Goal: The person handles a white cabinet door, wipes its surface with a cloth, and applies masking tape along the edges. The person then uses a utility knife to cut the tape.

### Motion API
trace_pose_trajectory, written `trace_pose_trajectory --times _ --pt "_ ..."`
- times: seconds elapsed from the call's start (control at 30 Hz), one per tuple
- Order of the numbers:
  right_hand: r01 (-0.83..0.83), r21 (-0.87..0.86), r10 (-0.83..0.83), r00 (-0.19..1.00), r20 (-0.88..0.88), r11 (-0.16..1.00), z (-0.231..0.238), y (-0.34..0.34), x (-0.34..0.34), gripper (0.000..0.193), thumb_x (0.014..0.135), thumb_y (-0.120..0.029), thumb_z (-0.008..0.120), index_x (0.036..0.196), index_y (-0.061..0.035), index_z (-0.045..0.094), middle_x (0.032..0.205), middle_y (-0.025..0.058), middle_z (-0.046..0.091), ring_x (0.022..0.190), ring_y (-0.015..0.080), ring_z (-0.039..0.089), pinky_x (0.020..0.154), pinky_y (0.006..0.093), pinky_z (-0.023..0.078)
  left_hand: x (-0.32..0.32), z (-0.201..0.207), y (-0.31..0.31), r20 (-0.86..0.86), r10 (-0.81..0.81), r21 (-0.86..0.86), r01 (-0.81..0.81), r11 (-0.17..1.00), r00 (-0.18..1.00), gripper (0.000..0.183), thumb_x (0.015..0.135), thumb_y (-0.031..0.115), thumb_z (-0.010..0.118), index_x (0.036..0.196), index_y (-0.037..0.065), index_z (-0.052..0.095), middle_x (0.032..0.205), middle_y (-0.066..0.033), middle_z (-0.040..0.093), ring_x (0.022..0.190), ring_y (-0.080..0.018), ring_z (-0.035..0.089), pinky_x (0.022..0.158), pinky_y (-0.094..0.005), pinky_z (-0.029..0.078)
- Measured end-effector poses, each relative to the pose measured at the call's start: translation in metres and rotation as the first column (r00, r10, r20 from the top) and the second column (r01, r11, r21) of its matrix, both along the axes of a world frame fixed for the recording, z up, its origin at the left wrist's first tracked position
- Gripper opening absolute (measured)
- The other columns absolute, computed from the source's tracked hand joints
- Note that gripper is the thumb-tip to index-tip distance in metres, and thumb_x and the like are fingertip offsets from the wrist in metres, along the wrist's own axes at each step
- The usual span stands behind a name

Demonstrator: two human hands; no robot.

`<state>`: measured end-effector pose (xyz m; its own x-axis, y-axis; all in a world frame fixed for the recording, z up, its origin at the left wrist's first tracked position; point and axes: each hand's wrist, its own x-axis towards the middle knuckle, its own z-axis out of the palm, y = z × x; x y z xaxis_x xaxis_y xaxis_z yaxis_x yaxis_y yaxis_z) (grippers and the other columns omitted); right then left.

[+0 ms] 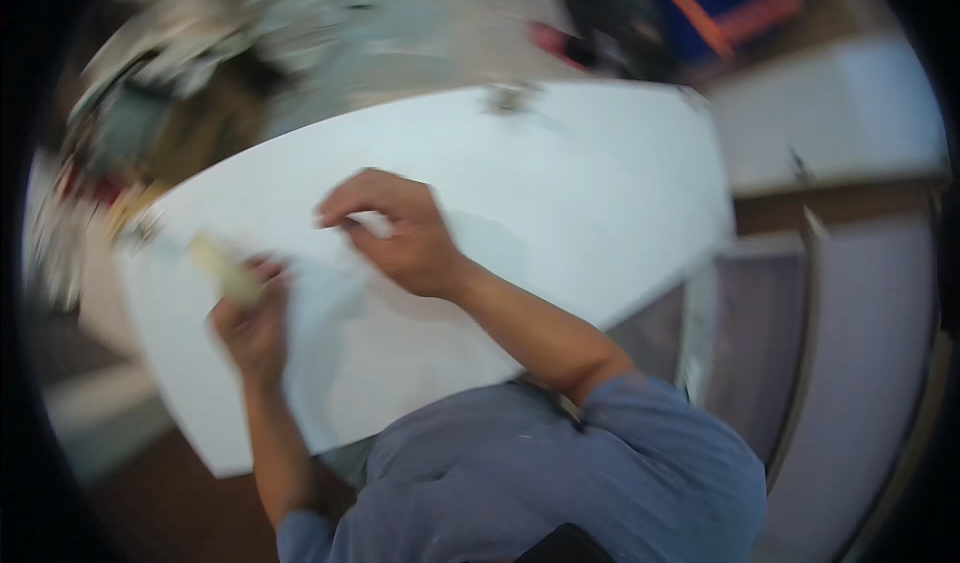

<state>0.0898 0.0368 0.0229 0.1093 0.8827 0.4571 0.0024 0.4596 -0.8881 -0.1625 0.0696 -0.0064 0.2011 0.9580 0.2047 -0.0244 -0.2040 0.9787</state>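
Observation:
A large white panel (540, 223) lies in front of me under both hands. On the left, my left hand (255, 328) is closed around a pale yellow, blocky object (222, 267); motion blur hides its exact kind. My right hand (395, 228) hovers over the panel's left half, thumb and forefinger curved toward each other in a pinch. Whatever may be between those fingertips is too small or blurred to make out.
Small metal-looking fittings sit at the panel's far edge (512, 99) and left corner (143, 227). Beyond it lie crumpled plastic sheeting (390, 48) and a blue and orange bag (735, 8). Long pale boards (865, 363) stand at the right.

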Motion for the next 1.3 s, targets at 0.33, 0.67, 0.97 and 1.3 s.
trace_pose_trajectory --times 0.33,0.67,0.97,1.3 --pt "0.974 -0.205 -0.965 -0.045 0.259 -0.1 -0.044 -0.327 0.321 0.02 0.097 -0.01 0.07 0.115 -0.0019 0.073 0.101 0.0042 0.074 0.091 0.0142 0.069 0.082 0.028 0.056 -0.006 0.014 0.014 -0.329 0.125 -0.08 -0.16 0.984 0.936 0.026 0.1 0.004 0.07 0.122 -0.009 0.069 0.117 -0.016 0.073 0.109 -0.0206 0.067 0.099 -0.0301 0.054" --pt "0.841 0.041 -0.099 -0.111 0.989 -0.539 -0.138 -0.533 0.385 0.04 0.101 -0.016 0.058 0.14 -0.0078 0.059 0.143 0.0172 0.06 0.129 0.0348 0.059 0.109 0.0451 0.048 -0.013 0.024 0.009 -0.217 0.191 -0.115 -0.219 0.969 0.957 0.032 0.102 0.009 0.07 0.128 -0.01 0.065 0.12 -0.0152 0.072 0.109 -0.0196 0.067 0.099 -0.0296 0.053" --pt "0.751 -0.118 -0.311 -0.121 0.943 -0.65 -0.132 -0.54 0.401 0.027 0.096 -0.011 0.066 0.123 -0.0069 0.068 0.117 0.0156 0.074 0.104 0.0318 0.072 0.091 0.0405 0.058 -0.02 0.025 0.005 -0.177 0.196 -0.1 -0.215 0.971 0.965 0.031 0.101 0.007 0.07 0.127 -0.009 0.066 0.119 -0.0151 0.072 0.109 -0.0189 0.066 0.099 -0.0295 0.053" --pt "0.953 -0.18 -0.795 -0.092 0.599 -0.246 -0.077 -0.412 0.311 0.028 0.099 -0.004 0.055 0.124 0.0034 0.064 0.122 0.0147 0.062 0.109 0.027 0.066 0.092 0.0384 0.053 -0.029 0.012 0.012 -0.146 0.222 -0.087 -0.236 0.968 0.964 0.026 0.1 0.002 0.069 0.122 -0.01 0.068 0.115 -0.0153 0.072 0.106 -0.019 0.067 0.098 -0.0297 0.054"
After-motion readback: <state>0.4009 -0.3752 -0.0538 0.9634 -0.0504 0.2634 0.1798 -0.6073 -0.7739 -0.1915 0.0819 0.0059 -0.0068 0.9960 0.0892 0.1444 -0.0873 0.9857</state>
